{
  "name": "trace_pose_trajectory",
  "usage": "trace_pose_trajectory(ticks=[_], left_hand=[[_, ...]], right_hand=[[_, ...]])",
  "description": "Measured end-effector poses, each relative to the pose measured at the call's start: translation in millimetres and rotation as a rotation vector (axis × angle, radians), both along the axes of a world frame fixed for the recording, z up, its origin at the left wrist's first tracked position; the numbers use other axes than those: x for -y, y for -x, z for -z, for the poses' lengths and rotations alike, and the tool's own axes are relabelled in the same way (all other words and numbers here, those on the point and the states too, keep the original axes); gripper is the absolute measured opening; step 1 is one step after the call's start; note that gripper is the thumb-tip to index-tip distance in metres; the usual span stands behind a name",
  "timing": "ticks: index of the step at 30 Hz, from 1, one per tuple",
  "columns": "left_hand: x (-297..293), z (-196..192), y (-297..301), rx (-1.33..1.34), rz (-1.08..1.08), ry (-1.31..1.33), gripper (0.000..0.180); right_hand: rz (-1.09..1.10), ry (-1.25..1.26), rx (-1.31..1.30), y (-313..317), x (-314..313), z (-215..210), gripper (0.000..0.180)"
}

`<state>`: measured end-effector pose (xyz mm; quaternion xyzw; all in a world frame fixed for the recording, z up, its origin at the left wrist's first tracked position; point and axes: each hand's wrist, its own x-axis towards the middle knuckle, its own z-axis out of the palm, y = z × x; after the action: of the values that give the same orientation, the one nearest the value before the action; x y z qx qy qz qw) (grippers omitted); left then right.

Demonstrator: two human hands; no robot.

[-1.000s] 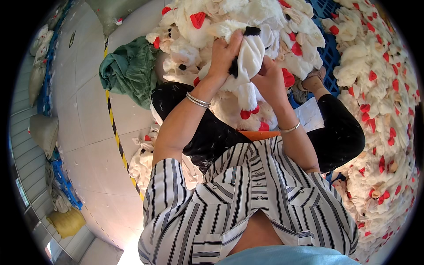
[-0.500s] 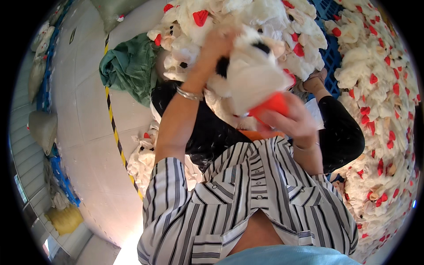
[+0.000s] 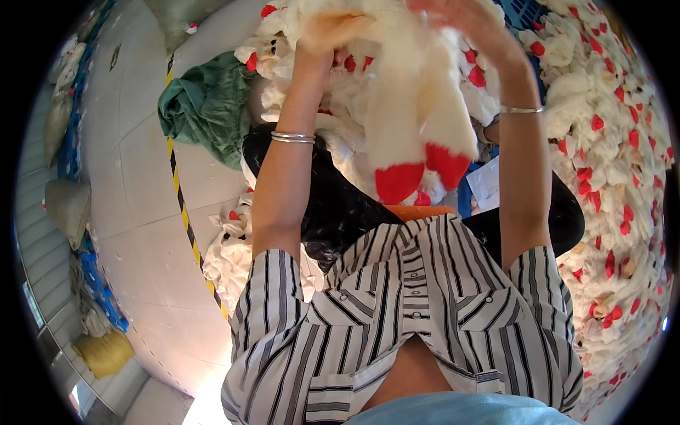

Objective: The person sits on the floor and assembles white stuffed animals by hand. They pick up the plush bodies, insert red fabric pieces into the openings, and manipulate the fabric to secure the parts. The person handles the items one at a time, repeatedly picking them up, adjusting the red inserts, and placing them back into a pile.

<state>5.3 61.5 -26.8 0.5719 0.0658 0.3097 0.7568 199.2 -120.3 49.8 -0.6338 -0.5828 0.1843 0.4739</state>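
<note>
A white, furry plush toy skin [image 3: 404,106] with two red-tipped ends stretches out in front of me, limp and unstuffed. My left hand [image 3: 336,30] is at its upper left side, smeared by motion. Across its upper right part reaches my right hand [image 3: 471,25], also blurred, at the top edge of the picture. Whether the fingers of either hand grip the fur cannot be made out. Behind and beneath the skin lies a heap of similar white plush skins [image 3: 280,53] with red and black patches.
A large pile of white and red plush skins [image 3: 616,212] fills the right side. Blue plastic crates [image 3: 524,15] stand between the piles. Left of my knee lies a green cloth [image 3: 202,110], beside yellow-and-black floor tape [image 3: 185,212]. More skins [image 3: 230,258] lie near my left thigh.
Both hands have moved up and away from me, the right one furthest. The plush skin, earlier bunched with its black patches showing, now hangs stretched with its red ends toward me.
</note>
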Motion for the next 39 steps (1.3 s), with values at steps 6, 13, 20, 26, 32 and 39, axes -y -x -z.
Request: trace_pose_trajectory(ticks=[6, 13, 20, 26, 32, 39], left_hand=[[2.2, -11.7, 1.8, -0.236, -0.005, 0.197, 0.026], [13.8, -26.0, 0.0, -0.258, 0.026, 0.133, 0.027], [16.8, -15.4, -5.8, -0.278, 0.061, 0.078, 0.024], [10.0, -7.9, 3.3, -0.328, 0.073, 0.033, 0.021], [14.6, -10.2, 0.3, -0.345, 0.1, 0.009, 0.021], [7.4, -1.1, 0.7, -0.379, 0.09, -0.007, 0.02]], right_hand=[[0.283, 0.469, -0.408, 55.9, 47.5, 107.3, 0.045], [0.337, 0.542, -0.2, 125.4, 48.3, 166.1, 0.061], [0.533, 0.515, 0.214, 153.2, 29.3, 192.3, 0.047], [0.248, 0.829, 0.001, 109.4, 60.6, 190.9, 0.034], [-0.116, 0.9, -0.413, 108.9, 82.8, 153.6, 0.022], [-0.03, 0.559, -0.396, 71.2, 126.8, 124.9, 0.029]])
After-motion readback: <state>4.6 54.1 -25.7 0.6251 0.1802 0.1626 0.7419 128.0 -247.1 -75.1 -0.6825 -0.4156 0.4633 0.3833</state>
